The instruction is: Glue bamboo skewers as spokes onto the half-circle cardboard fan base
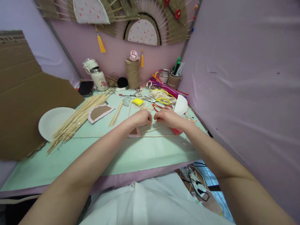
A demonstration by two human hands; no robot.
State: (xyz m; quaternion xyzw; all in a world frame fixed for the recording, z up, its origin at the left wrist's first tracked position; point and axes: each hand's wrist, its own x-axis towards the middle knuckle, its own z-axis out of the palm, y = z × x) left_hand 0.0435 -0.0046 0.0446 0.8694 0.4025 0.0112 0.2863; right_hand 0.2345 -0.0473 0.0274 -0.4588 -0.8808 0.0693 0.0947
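Near the middle of the table, my left hand (142, 117) is closed, its fingers curled down over a cardboard piece with a pink-and-white edge (134, 135). Just to its right, my right hand (166, 115) is also closed, fingertips pointing down and almost meeting the left ones. Thin bamboo sticks (153, 128) spread rightward from the cardboard piece beneath both hands. Whatever the fingertips pinch is too small and covered to make out. A red packet (175, 131) lies partly under my right wrist. Orange-handled scissors (157, 107) lie right behind the hands.
Left are a bamboo stick pile (79, 117), a paper plate (50, 120), an edged cardboard half-circle (100, 113) and a large cardboard sheet (28, 103). Behind stand a bottle (99, 79), twine spool (132, 75) and pen holder (174, 80). Yellow-handled scissors (163, 101) lie among craft scraps.
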